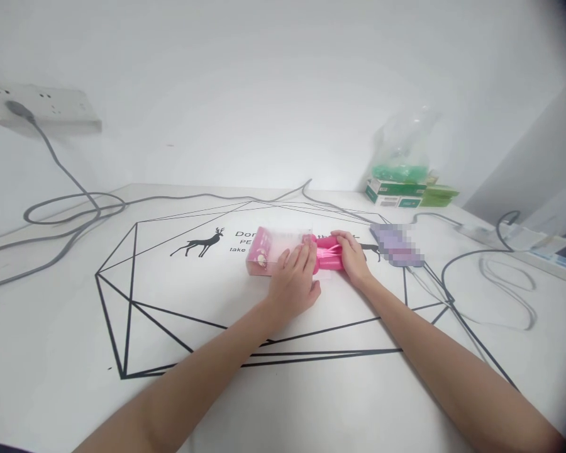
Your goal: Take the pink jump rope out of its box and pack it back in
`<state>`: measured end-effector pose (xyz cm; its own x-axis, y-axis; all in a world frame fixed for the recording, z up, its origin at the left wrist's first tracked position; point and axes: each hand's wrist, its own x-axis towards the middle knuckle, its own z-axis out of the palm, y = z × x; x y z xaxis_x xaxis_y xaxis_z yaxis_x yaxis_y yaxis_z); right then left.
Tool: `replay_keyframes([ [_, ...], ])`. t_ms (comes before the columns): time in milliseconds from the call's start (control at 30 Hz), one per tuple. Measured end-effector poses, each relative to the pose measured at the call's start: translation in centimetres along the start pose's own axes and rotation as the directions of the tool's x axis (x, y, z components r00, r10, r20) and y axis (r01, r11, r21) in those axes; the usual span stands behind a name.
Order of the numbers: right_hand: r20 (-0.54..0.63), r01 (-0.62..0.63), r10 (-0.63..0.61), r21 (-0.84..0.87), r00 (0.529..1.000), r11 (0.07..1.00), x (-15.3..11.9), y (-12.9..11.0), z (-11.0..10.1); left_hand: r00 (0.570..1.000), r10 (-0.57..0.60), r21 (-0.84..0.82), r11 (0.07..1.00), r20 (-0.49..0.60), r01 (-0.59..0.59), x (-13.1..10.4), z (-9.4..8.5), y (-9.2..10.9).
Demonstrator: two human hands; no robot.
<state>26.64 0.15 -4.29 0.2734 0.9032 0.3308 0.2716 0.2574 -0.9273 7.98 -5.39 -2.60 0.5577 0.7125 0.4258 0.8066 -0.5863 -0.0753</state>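
A clear plastic box (282,242) with a pink printed end lies flat on the table in front of me. My left hand (292,280) lies over the box and grips it, fingers across its top and thumb at the near side. From the box's right end stick out two pink handles with thin pink cord between them, which look like a jump rope (329,251). Around the outer end of these handles my right hand (355,261) is closed. The left fingers hide part of the box and of the rope inside it.
The white tabletop (193,333) bears black lines and deer prints. A blurred-out purple phone-like slab (397,245) lies to the right. Grey cables (179,198) run along the back. Green-and-white boxes (396,192) under a plastic bag (403,148) stand at the back right, near a power strip (547,248).
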Motion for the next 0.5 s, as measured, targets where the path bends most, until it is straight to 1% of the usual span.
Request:
replay_keyframes([
  [67, 0.088, 0.06, -0.053, -0.089, 0.995, 0.994, -0.1, 0.0, 0.1, 1.0, 0.005, 0.005, 1.0, -0.006, -0.005, 0.0, 0.1, 0.0],
  [167, 0.221, 0.215, -0.16, -0.257, 0.962, 0.942, -0.3, 0.3, 0.4, 1.0, 0.013, 0.011, 1.0, -0.018, -0.013, -0.1, 0.2, -0.1],
  [233, 0.282, 0.312, -0.211, -0.382, 0.936, 0.87, -0.5, 0.3, 0.4, 0.999, 0.023, 0.012, 1.0, -0.021, -0.023, -0.1, 0.3, -0.1],
  [300, 0.336, 0.395, -0.249, -0.496, 0.908, 0.773, -0.7, 0.2, 0.2, 0.999, 0.031, 0.008, 0.999, -0.015, -0.031, -0.1, 0.2, -0.3],
  [400, 0.412, 0.499, -0.295, -0.59, 0.862, 0.635, -1.0, -0.2, -0.4, 0.998, 0.05, -0.023, 0.999, 0.04, -0.049, 0.3, -0.5, -0.9],
  [500, 0.468, 0.557, -0.313, -0.603, 0.826, 0.571, -1.2, -0.6, -1.0, 0.98, 0.121, -0.114, 0.988, 0.158, -0.104, 0.9, -1.8, -2.3],
])
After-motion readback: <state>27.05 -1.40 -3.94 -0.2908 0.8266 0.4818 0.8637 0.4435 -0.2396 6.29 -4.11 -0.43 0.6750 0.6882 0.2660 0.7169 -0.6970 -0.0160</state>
